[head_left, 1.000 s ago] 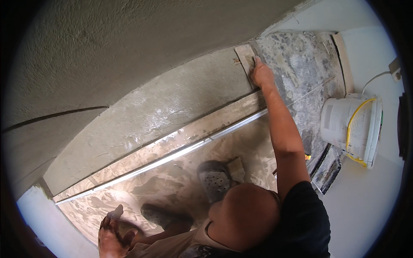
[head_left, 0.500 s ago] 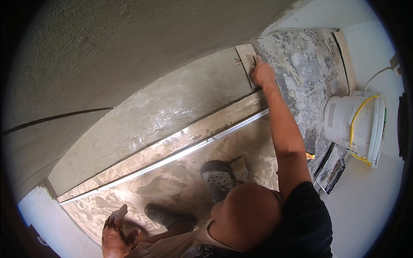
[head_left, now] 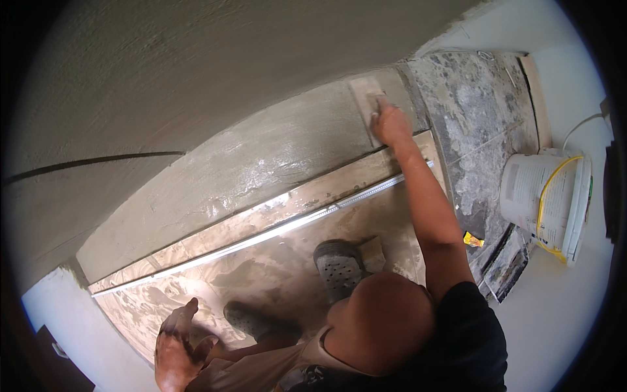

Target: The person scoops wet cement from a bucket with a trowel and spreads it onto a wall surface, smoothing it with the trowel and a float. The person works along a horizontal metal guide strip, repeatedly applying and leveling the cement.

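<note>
My right hand is stretched forward and shut on a rectangular plastering float, pressed flat against the wet grey plaster band low on the wall. My left hand is at the lower left, smeared with mortar. Its fingers are spread and hold nothing, close to my bent knee. My two dark shoes stand on the mortar-stained floor below the plaster band.
A long metal straightedge lies along the foot of the wall. A white bucket with a yellow handle stands at the right, with a dark tray and a small yellow object beside it. Rough bare wall lies right of the float.
My right hand and the float have slid slightly down and left along the plaster. My left hand has stayed low at the left, its fingers spreading a little.
</note>
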{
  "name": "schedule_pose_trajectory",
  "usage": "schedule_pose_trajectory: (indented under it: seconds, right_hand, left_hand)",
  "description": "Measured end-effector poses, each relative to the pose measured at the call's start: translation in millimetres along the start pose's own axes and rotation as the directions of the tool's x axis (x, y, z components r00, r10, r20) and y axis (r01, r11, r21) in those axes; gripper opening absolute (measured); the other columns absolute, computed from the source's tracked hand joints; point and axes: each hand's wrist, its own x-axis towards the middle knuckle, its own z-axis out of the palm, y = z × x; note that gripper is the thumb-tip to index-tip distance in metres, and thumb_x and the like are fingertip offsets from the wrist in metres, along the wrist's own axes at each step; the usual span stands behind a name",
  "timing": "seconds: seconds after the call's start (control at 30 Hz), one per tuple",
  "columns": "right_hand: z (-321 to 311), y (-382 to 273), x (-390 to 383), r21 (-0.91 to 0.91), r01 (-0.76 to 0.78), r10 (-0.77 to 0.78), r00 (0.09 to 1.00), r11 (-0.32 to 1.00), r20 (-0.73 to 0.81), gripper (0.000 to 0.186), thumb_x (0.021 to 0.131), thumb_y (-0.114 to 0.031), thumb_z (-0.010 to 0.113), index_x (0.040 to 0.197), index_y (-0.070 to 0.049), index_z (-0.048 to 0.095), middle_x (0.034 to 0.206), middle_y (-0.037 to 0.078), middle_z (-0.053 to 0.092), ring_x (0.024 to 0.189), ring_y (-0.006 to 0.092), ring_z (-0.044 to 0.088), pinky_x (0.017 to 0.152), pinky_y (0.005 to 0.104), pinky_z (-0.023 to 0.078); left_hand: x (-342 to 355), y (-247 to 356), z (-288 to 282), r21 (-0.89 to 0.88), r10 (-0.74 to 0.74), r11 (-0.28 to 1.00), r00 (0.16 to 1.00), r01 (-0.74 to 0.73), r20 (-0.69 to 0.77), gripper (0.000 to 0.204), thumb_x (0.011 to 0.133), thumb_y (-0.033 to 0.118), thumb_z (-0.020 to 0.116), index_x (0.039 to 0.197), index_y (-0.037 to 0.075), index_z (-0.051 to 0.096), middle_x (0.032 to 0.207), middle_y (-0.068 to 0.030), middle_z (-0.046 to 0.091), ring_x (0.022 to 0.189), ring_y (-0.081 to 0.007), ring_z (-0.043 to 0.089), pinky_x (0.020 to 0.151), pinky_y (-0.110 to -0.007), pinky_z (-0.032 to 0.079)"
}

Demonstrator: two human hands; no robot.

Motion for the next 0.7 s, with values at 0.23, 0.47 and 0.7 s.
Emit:
schedule_pose_trajectory:
  seconds: [0.23, 0.47, 0.7]
  right_hand:
    - [32.2, -8.4, 8.2, -0.016, 0.116, -0.117, 0.992, 0.993, -0.055, 0.04, 0.09, -0.024, 0.063, 0.126, -0.008, 0.055, 0.104, 0.022, 0.069, 0.101, 0.0392, 0.066, 0.089, 0.049, 0.052]
    - [59.1, -70.8, -15.7, -0.032, 0.235, -0.234, 0.971, 0.971, 0.045, 0.048, 0.09, -0.025, 0.063, 0.134, -0.009, 0.052, 0.102, 0.021, 0.07, 0.097, 0.0385, 0.068, 0.088, 0.0499, 0.052]
    - [39.4, -37.3, -4.7, -0.084, 0.046, -0.054, 0.994, 0.995, -0.095, 0.028, 0.092, -0.016, 0.051, 0.119, -0.012, 0.059, 0.091, 0.02, 0.072, 0.088, 0.0406, 0.07, 0.08, 0.0506, 0.055]
  left_hand:
    - [-11.8, -0.4, -2.3, 0.028, -0.041, 0.999, 0.999, 0.041, 0.022, 0.08, 0.065, 0.008, 0.085, 0.137, 0.0, 0.05, 0.121, -0.02, 0.064, 0.112, -0.0377, 0.061, 0.096, -0.044, 0.049]
    - [-6.8, 6.8, -5.2, 0.004, -0.044, 0.999, 0.998, 0.044, 0.038, 0.079, 0.065, 0.009, 0.085, 0.137, 0.001, 0.051, 0.121, -0.0194, 0.064, 0.112, -0.0376, 0.061, 0.096, -0.044, 0.049]
    - [-12.6, -3.2, -1.1, -0.018, -0.062, 0.998, 0.998, 0.062, 0.025, 0.08, 0.065, 0.007, 0.085, 0.137, 0.002, 0.051, 0.122, -0.0193, 0.063, 0.113, -0.037, 0.061, 0.097, -0.044, 0.049]
